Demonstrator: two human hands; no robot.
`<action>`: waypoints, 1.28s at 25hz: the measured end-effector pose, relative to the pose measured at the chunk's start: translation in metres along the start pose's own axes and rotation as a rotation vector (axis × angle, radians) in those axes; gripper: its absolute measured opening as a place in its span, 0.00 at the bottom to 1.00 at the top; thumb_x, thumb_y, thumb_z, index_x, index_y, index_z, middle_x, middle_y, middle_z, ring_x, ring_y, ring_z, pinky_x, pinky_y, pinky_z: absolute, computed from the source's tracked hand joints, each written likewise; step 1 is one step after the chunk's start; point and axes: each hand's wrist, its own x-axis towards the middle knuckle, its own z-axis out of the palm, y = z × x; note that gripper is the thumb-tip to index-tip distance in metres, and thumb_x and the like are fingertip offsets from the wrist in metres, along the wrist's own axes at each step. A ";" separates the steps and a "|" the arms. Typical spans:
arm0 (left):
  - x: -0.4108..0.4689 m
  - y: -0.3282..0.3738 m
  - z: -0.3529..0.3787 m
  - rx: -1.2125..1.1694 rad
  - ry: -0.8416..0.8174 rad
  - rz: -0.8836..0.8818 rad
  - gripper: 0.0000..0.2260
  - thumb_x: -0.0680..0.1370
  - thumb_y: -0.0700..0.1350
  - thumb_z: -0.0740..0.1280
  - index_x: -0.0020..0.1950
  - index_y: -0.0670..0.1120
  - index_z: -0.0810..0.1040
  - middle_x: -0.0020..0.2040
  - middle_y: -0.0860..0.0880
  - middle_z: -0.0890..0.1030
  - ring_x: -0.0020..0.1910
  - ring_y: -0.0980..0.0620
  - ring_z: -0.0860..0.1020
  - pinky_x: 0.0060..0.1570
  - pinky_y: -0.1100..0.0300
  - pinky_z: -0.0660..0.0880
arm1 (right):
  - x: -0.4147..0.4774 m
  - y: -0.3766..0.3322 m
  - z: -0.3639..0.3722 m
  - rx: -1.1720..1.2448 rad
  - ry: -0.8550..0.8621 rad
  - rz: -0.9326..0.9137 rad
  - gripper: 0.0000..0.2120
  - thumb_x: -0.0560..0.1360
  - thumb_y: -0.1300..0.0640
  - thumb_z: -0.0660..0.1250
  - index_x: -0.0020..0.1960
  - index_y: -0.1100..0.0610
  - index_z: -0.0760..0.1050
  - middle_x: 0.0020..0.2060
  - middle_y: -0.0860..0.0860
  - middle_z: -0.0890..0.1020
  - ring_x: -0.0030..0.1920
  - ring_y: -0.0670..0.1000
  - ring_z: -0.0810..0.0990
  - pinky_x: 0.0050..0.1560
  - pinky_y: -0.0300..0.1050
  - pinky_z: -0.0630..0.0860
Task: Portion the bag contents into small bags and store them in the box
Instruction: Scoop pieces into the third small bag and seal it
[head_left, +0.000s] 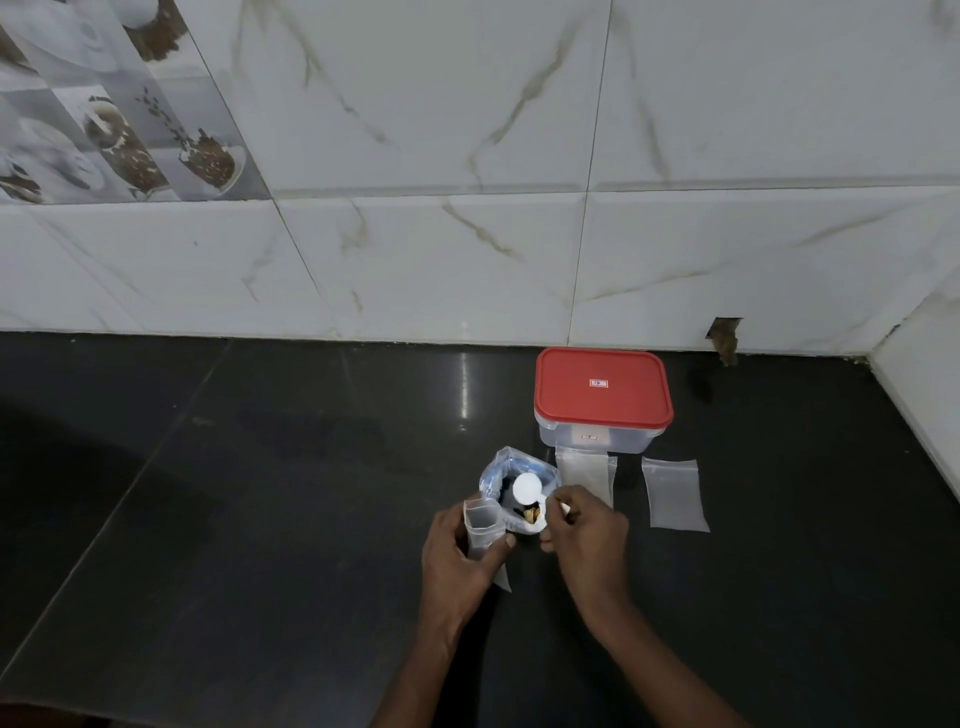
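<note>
There is one big bag (493, 470), one white spoon (527, 488), one box (602, 387) with its red lid on, and three small bags. Two flat bags (584, 475) (674, 496) lie on the dark counter (260, 519), just in front of the box. White wall tiles (415, 234) stand behind. The left hand (462, 561) curls round the third small bag (482, 522), beside the big bag. The right hand (587, 530) pinches the spoon over the big bag's open top.

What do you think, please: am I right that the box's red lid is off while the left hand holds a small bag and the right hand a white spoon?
No: the head view shows the red lid on the box. The left hand holds a small bag and the right hand a white spoon.
</note>
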 end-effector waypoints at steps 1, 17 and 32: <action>-0.002 0.001 -0.001 -0.005 0.007 0.005 0.21 0.67 0.45 0.80 0.56 0.58 0.80 0.54 0.54 0.83 0.51 0.58 0.83 0.48 0.63 0.79 | 0.002 0.003 0.007 -0.039 -0.027 0.019 0.06 0.76 0.65 0.68 0.41 0.60 0.80 0.33 0.55 0.82 0.28 0.47 0.82 0.27 0.44 0.81; -0.009 0.050 0.027 -0.058 -0.192 0.101 0.18 0.69 0.39 0.78 0.56 0.51 0.80 0.47 0.54 0.86 0.45 0.56 0.84 0.45 0.58 0.81 | -0.012 -0.026 -0.042 0.043 -0.267 0.020 0.04 0.69 0.58 0.75 0.43 0.54 0.85 0.36 0.47 0.84 0.38 0.45 0.83 0.44 0.48 0.81; -0.020 0.063 0.041 -0.434 -0.272 -0.173 0.11 0.75 0.38 0.74 0.38 0.32 0.78 0.30 0.40 0.75 0.32 0.47 0.72 0.38 0.53 0.73 | -0.005 -0.008 -0.087 0.382 -0.312 0.288 0.10 0.70 0.69 0.73 0.50 0.62 0.82 0.44 0.55 0.87 0.46 0.55 0.86 0.51 0.54 0.82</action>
